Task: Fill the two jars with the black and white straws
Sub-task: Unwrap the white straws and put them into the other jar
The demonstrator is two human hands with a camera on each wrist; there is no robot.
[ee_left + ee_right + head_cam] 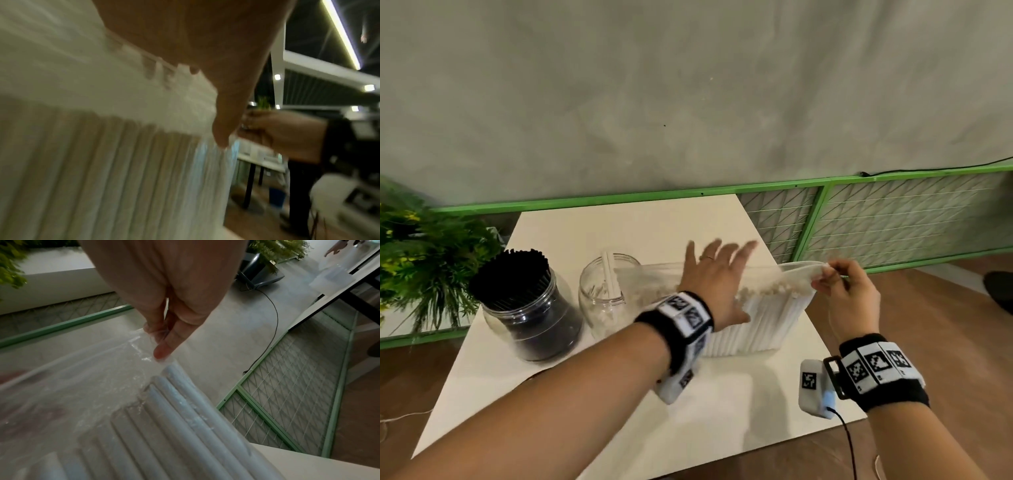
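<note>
On the white table (pixel 558 387), your right hand (pixel 849 291) pinched the corner of the clear bag (pixel 796 270) of white straws (pixel 763 325), while your left hand (pixel 714 281), fingers spread, reached into its mouth. Left of it stood a jar (pixel 604 301) holding two white straws, then a jar of black straws (pixel 527 308).

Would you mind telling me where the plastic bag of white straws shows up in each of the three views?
Head: the plastic bag of white straws stands right of centre on the table, beside the clear jar.
Left wrist: it fills the left half, blurred.
Right wrist: it fills the lower left, straws showing through the film.
Shared landmark: the right hand pinching the bag's top corner.
</note>
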